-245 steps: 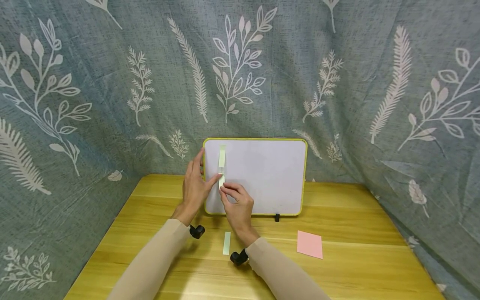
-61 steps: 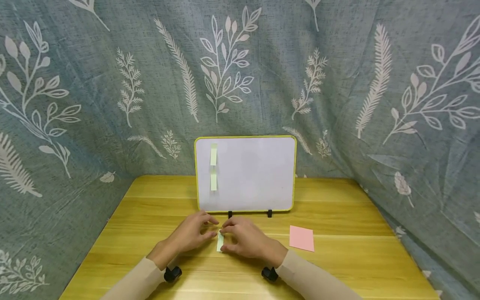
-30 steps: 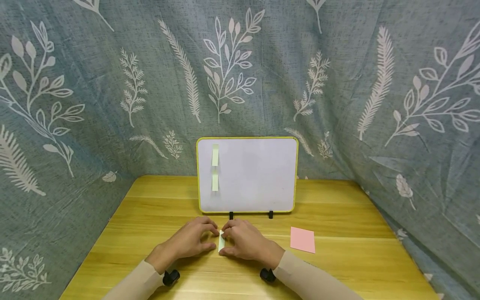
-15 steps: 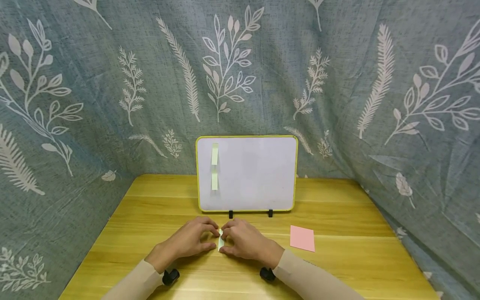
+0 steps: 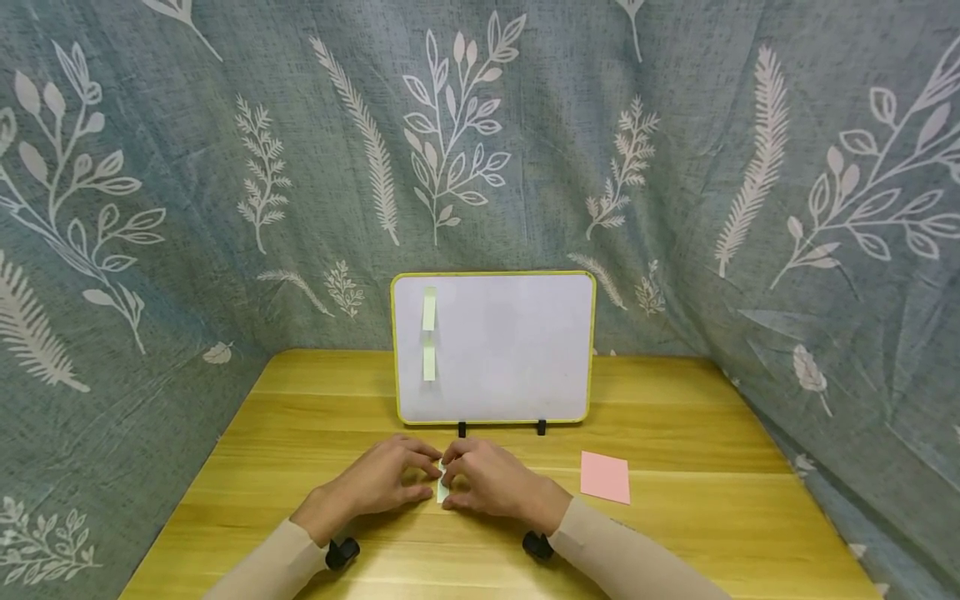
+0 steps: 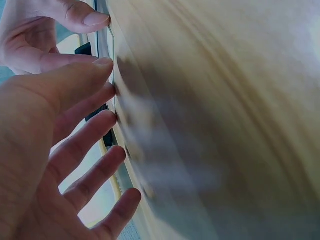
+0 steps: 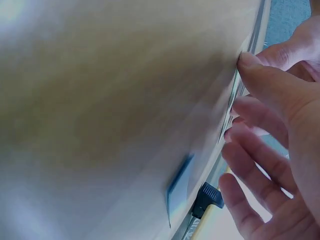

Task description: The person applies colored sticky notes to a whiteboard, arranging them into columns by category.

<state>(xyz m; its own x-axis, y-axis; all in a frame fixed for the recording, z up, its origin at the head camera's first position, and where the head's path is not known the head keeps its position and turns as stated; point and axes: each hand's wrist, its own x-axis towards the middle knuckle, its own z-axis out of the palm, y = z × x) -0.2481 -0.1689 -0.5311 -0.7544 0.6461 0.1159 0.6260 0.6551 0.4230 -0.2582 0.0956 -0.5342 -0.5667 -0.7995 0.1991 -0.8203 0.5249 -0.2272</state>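
Observation:
A pale green sticky note strip point(image 5: 442, 490) lies on the table between both hands, partly covered by fingers. My left hand point(image 5: 382, 475) rests at its left side, thumb and fingertips at the edge, the other fingers spread in the left wrist view. From the right, my right hand point(image 5: 498, 483) touches the strip, with thumb near its front end and fingertips near the upper part. In the right wrist view the right hand's fingers point(image 7: 255, 170) are loosely spread. Two more green strips, an upper strip point(image 5: 429, 309) and a lower strip point(image 5: 429, 363), stick to the whiteboard's left part.
A yellow-framed whiteboard point(image 5: 510, 350) stands behind the hands on black feet point(image 5: 542, 427). A pink sticky note point(image 5: 604, 477) lies on the wooden table point(image 5: 675, 417) to the right. Patterned grey-green cloth point(image 5: 540, 225) hangs around the back and sides.
Earlier both hands were at the whiteboard on the lower strip; that strip now sticks there. The hands came down to the table strip, and over the last second the fingers shifted only slightly.

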